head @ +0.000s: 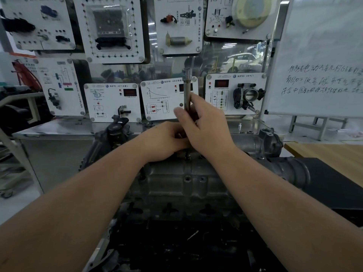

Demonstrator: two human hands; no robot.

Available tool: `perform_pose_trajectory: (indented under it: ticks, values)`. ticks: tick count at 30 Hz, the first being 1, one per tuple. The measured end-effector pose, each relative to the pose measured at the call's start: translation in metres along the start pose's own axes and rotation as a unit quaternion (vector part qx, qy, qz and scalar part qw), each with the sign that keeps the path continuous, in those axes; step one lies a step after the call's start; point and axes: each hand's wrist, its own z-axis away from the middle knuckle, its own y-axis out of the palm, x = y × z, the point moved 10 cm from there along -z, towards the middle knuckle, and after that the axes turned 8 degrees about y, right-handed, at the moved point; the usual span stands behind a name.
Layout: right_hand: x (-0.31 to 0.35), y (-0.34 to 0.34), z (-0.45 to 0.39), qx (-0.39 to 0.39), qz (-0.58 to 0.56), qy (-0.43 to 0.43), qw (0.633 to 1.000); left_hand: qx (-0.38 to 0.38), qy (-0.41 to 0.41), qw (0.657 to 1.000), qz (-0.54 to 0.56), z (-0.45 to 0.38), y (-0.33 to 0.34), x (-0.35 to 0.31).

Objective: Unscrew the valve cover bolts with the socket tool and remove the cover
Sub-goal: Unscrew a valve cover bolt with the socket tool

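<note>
Both hands grip upright socket tool (186,91) — over valve cover (186,179).

Behind the work I log: white training panels (110,28) carrying mounted electrical parts, one bearing a throttle body (247,97); a whiteboard (322,55) with handwritten text at right; a wooden table (334,154) beneath it; a steel bench (59,128); a black intake hose (290,169) at right.

Both hands (208,126) gripping upright socket tool (186,91), seemingly
</note>
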Motion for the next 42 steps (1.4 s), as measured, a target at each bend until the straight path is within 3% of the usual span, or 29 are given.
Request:
perform_pose_trajectory:
  ticks: [11,17,28,34,42]
  values:
    - [-0.003,-0.001,0.001,0.004,-0.025,0.020,0.999,0.014,0.002,1.000,-0.002,0.003,0.001,-0.003]
    - [0.005,-0.008,0.000,-0.039,0.020,-0.008,0.999,0.007,-0.008,1.000,-0.019,-0.001,0.001,0.000]
    - [-0.006,0.001,0.000,0.017,-0.017,0.030,0.999,0.009,0.016,1.000,0.006,0.002,0.000,-0.002]
    - [0.005,-0.003,0.001,-0.019,0.023,-0.017,0.999,0.002,0.002,1.000,-0.010,-0.001,0.001,0.001]
    - [-0.004,0.005,0.002,0.036,-0.014,0.038,0.999,0.009,0.009,1.000,-0.009,0.002,0.000,-0.002]
